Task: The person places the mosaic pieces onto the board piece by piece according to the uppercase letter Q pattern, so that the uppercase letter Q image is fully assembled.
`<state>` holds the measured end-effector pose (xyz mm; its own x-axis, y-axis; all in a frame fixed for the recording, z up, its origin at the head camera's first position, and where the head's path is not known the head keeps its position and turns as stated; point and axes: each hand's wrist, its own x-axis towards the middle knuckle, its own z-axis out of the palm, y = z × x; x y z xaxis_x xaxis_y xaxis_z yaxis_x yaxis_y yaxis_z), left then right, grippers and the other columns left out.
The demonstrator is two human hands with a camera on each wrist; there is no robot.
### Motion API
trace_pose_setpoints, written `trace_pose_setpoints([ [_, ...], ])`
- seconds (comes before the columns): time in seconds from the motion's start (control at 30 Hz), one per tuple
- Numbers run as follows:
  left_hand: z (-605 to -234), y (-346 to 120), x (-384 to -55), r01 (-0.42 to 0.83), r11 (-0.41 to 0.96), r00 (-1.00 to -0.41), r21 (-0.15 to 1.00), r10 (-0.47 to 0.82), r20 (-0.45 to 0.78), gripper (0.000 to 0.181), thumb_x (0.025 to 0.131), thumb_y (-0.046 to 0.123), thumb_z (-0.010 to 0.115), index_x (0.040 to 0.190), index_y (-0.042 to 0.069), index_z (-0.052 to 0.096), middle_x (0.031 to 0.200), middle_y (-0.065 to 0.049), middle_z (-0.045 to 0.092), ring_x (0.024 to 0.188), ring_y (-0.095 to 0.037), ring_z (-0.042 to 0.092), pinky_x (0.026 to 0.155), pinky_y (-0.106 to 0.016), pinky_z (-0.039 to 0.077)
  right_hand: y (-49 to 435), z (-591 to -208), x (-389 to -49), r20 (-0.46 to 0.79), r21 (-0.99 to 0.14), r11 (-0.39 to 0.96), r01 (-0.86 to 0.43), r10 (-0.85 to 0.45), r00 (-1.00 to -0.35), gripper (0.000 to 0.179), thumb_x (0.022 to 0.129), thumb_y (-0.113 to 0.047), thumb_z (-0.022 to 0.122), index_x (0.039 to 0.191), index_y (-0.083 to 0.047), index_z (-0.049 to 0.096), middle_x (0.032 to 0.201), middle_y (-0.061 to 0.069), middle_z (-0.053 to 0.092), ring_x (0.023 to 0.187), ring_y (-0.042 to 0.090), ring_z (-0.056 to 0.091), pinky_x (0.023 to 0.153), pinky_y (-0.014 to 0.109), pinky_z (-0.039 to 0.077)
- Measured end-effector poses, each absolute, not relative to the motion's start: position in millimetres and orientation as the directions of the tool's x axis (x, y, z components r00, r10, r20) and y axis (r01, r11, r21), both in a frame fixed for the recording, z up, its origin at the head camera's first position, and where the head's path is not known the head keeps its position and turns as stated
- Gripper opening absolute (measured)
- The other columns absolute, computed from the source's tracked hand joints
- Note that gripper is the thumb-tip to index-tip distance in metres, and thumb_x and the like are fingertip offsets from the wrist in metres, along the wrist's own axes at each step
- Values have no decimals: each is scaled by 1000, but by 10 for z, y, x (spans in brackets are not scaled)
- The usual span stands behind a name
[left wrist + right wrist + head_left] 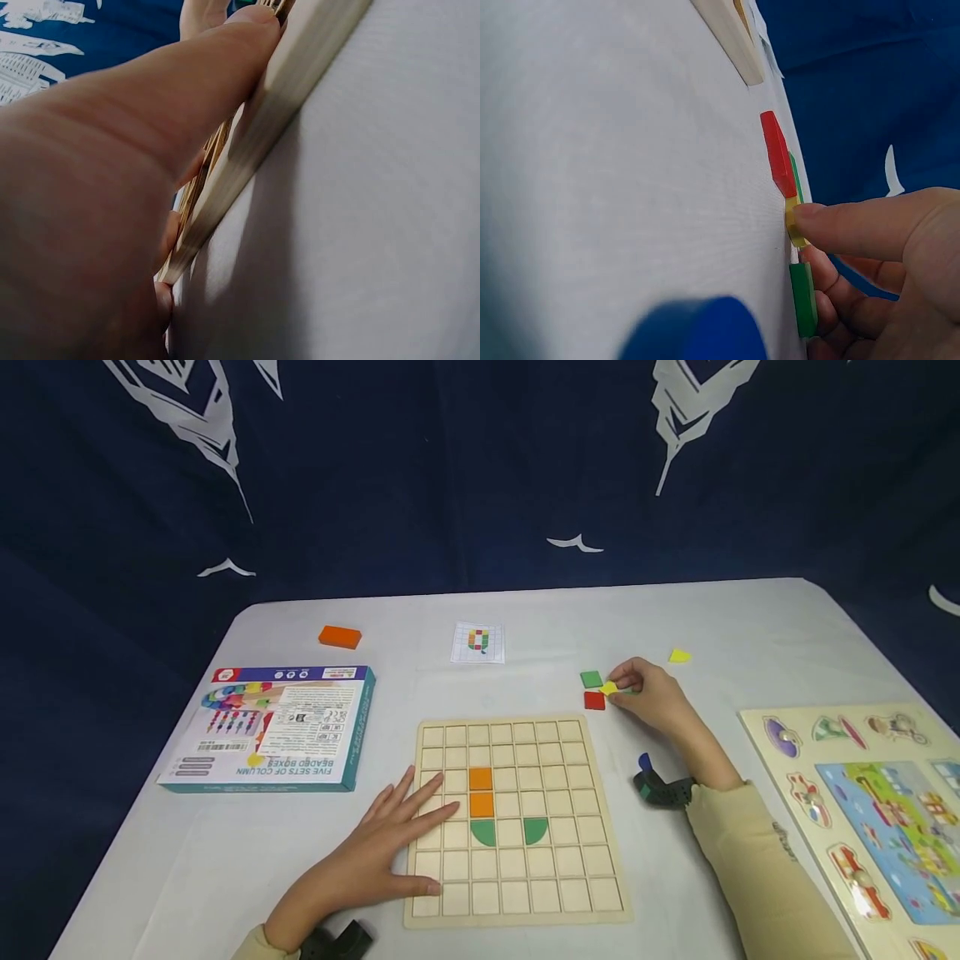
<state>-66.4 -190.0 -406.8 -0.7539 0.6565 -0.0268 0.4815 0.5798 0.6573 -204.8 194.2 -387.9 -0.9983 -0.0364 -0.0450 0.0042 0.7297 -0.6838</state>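
Note:
My left hand (405,835) lies spread on the left side of a wooden grid board (521,893), its thumb at the board's edge in the left wrist view. Two orange squares (481,792) and two green quarter-round pieces (483,832) sit in the board's cells. Beyond the board's far right corner, my right hand (651,693) pinches a small yellow piece (792,222) between thumb and fingertip, low at the tablecloth. A red square (594,700) and a green square (591,679) lie beside it. Another green piece (803,300) is partly behind my curled fingers.
A picture card (477,643) lies behind the board, an orange block (340,637) at the far left. A boxed set (262,727) is on the left, a picture puzzle board (885,818) on the right. A yellow piece (679,656) and a blue piece (645,762) lie near my right arm.

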Motion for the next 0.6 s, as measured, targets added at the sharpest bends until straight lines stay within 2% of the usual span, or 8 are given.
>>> trace_pose_setpoints([
  [0.2,-4068,-1910,-646,480,576,-755,662,655,-22,85,72,51,73,144,25,39,155,1,10,139,-28,-9,106,-54,-2,1929,-3891,-2036,-26,-674,739,-19,-49,-998,25,85,-3,65,109,5,62,100,20,58,88,31,48,77,42,40],
  [0.4,-4079,-1901,-649,482,568,-754,668,657,-15,85,71,51,73,144,25,39,155,1,11,139,-29,-8,105,-54,-1,1934,-3915,-2032,1,-677,734,-56,-75,-997,35,85,-5,66,118,5,61,104,22,57,92,32,48,78,43,40],
  [0.6,-4072,-1895,-662,482,572,-755,664,655,-17,85,71,49,76,144,25,39,155,2,10,139,-27,-9,106,-53,-2,1902,-3939,-2047,44,-671,740,-51,-29,-999,31,84,-8,70,111,5,65,102,22,59,93,33,52,80,45,42],
])
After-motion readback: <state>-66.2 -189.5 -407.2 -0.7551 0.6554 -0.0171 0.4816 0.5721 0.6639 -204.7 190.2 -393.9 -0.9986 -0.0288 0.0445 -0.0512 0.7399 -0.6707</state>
